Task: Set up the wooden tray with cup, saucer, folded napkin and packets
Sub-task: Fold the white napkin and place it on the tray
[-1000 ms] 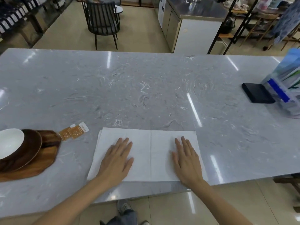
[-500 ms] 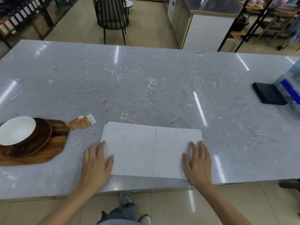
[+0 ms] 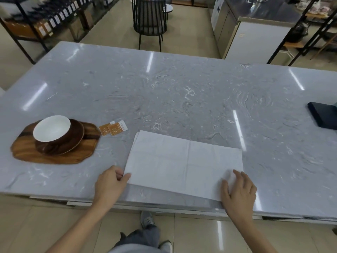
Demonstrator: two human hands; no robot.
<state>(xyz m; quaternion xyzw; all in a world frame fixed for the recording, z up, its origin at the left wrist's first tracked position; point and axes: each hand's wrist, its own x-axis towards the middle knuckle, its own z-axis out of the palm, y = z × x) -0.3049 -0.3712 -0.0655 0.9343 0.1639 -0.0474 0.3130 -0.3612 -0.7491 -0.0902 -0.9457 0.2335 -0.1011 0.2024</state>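
- Marble-patterned grey countertop [image 3: 182,92] fills most of the view, glossy with streaks of reflected light; its near edge runs across the bottom, with tiled floor below it.
- White rectangular paper napkin [image 3: 184,161] lies near the front edge, right of centre. Its long axis runs left to right, tilted so the right end sits a little closer to the viewer. Faint fold creases cross it, and its near edge is lifted slightly off the counter.
- Dark wooden tray with an irregular rounded outline [image 3: 45,154] sits at the left, well apart from the napkin, its long axis also roughly left to right.
- Brown wooden saucer [image 3: 76,137] rests on the tray, and a bowl-shaped cup with a white inside and brown outside [image 3: 52,129] sits on it, tipped toward the left; most of the saucer is hidden under the cup.
- Left hand [image 3: 109,185] pinches the napkin's near left corner, thumb on top, fingers curled beneath and out of sight.
- Right hand [image 3: 238,192] covers the near right corner, fingers spread on top; whether it is gripping the paper cannot be told.
- Two small orange packets [image 3: 111,130] lie overlapping just right of the tray; their print is too small to read.
- Dark flat rectangular object [image 3: 322,115] is cut off by the right edge.
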